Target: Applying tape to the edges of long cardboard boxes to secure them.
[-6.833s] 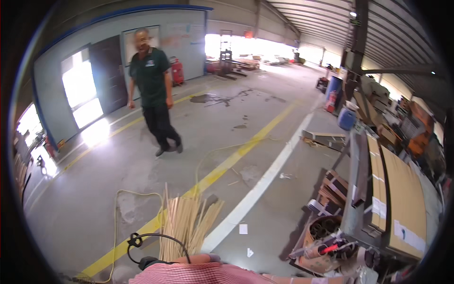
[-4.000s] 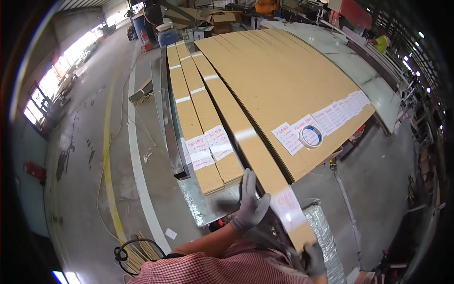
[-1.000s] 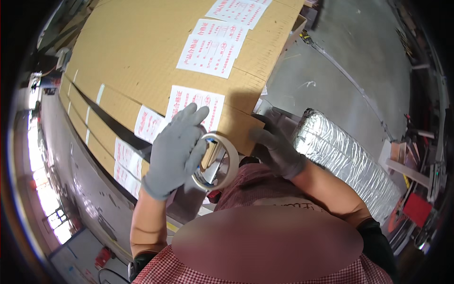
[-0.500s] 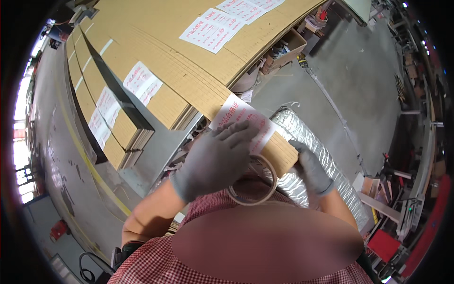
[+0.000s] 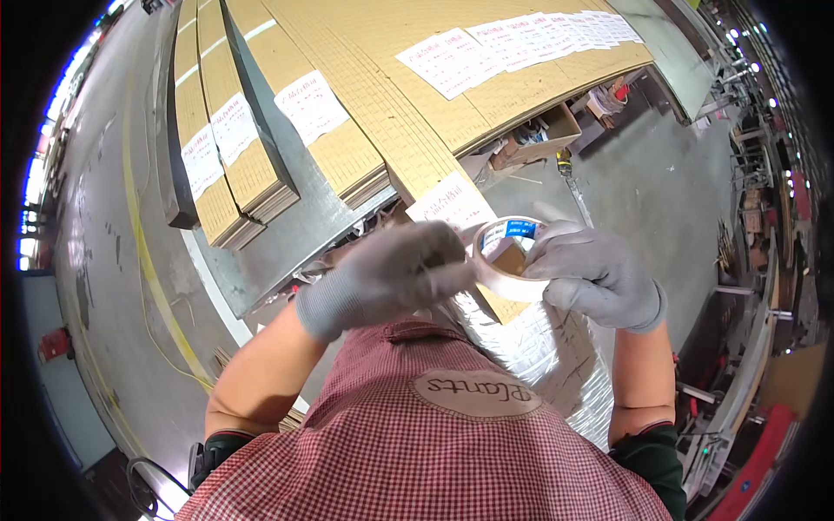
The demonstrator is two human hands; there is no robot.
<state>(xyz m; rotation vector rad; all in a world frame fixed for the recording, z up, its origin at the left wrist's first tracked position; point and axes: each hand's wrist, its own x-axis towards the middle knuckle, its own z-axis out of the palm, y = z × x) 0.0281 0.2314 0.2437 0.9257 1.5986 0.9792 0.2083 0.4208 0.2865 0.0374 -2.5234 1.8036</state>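
Observation:
In front of my chest, my right hand (image 5: pixel 599 273) in a grey glove grips a roll of tape (image 5: pixel 504 283) by its right side, thumb outside and fingers over the rim. My left hand (image 5: pixel 391 269), gloved too, is curled just left of the roll, blurred; its fingers look pinched, and whether they hold the tape's end is hard to see. Beneath both hands lies the near end of a long stack of cardboard (image 5: pixel 434 161). On it rests a white paper sheet with red print (image 5: pixel 452 200), partly covered by my left hand and the roll.
More cardboard stacks (image 5: pixel 347 169) with printed sheets lie left and ahead on a grey metal table (image 5: pixel 261 269). Silvery wrapped material (image 5: pixel 556 356) sits below my right hand. An open carton (image 5: pixel 556 135) with odds and ends stands under the far table's edge.
My right hand has come up from the cardboard's end and now holds the tape roll, which hung near my left wrist. My left hand has lifted off the paper sheet and curled.

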